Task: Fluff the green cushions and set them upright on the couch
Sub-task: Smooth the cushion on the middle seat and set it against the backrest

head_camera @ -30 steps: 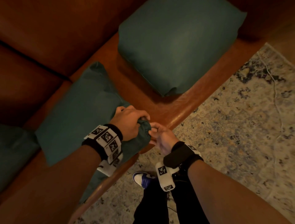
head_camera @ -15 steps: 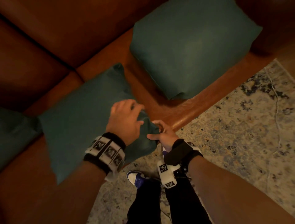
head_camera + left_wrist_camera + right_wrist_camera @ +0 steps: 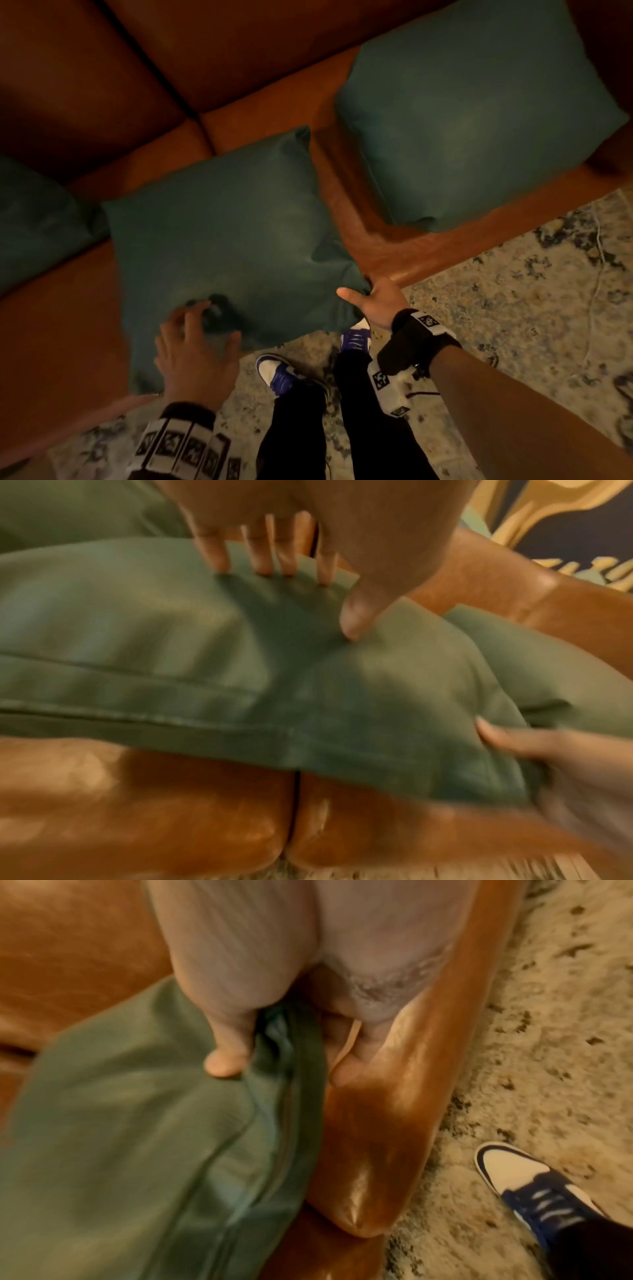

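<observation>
Left hand (image 3: pixel 191 346) shifted leftward; green cushion (image 3: pixel 226 240) flat, dimpled, on couch (image 3: pixel 376 219).

Green cushions (image 3: pixel 233 219), orange-brown couch (image 3: pixel 428 253), mottled rug (image 3: pixel 513 308)

Third cushion (image 3: pixel 37 219) cut off at left edge; right-hand fingers (image 3: pixel 346 1066) partly hidden.

You wear a black wristband (image 3: pixel 416 342) with white marker tags behind the fingers of each hand, black trousers (image 3: pixel 298 435), and blue and white sneakers (image 3: pixel 277 371).
</observation>
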{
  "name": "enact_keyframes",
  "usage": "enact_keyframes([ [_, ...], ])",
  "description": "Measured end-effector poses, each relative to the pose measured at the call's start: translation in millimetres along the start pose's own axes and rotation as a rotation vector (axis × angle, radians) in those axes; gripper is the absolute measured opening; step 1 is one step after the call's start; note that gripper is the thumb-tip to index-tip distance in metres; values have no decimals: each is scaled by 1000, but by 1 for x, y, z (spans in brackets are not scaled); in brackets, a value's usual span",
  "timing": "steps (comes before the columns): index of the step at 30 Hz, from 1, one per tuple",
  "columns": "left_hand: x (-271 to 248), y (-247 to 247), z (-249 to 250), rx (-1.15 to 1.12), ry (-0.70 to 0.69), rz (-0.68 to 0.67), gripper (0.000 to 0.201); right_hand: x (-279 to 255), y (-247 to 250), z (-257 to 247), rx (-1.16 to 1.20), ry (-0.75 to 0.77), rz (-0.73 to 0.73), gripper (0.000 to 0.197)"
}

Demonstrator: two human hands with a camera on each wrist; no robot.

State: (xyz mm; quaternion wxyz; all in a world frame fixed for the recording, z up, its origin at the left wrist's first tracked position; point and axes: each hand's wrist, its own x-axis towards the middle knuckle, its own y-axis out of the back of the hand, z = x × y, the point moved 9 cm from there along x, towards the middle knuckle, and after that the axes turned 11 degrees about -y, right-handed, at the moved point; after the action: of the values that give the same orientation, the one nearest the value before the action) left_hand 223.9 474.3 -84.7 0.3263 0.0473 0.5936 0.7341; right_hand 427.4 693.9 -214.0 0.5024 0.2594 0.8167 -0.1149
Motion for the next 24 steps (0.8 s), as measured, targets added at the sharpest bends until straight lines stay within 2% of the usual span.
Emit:
enact_keyframes([
  [2,8,-6,-6,-7,46,-21,65,-1,-2,10,50,-38,-106,35],
  [4,14,-14,-12,-26,90,-75,62,0,-2,30,96,-127,-173,52],
  [6,16,-18,-14,-18,100,-119,62,4,1,44,80,-173,-118,53],
  [10,25,-9,-29,-61,-15,-77,61,8,18,50,158,-203,119,29],
  [12,29,0,-48,-188,-26,-8,57,5,19,53,254,-236,95,21],
  [14,28,10,-85,-232,88,59,62,7,23,56,333,-269,63,41],
  [15,24,9,-115,-251,203,76,68,11,27,56,358,-279,61,49],
  [17,5,-2,-167,-455,486,104,79,18,26,54,425,-309,-4,48],
  [18,-8,-15,-183,-615,582,109,82,21,20,50,422,-329,-60,44],
  [19,-18,-33,-192,-766,641,75,75,24,13,50,377,-356,-108,47],
  [21,-40,-73,-192,-963,786,-92,46,31,0,50,211,-380,-165,68],
  [22,-50,-89,-193,-1011,861,-141,39,37,-2,49,150,-351,-153,78],
  [23,-55,-99,-196,-1017,879,-144,34,44,2,45,77,-289,-116,87],
  [24,-54,-103,-198,-974,836,-145,31,47,7,37,-25,-201,-68,92],
])
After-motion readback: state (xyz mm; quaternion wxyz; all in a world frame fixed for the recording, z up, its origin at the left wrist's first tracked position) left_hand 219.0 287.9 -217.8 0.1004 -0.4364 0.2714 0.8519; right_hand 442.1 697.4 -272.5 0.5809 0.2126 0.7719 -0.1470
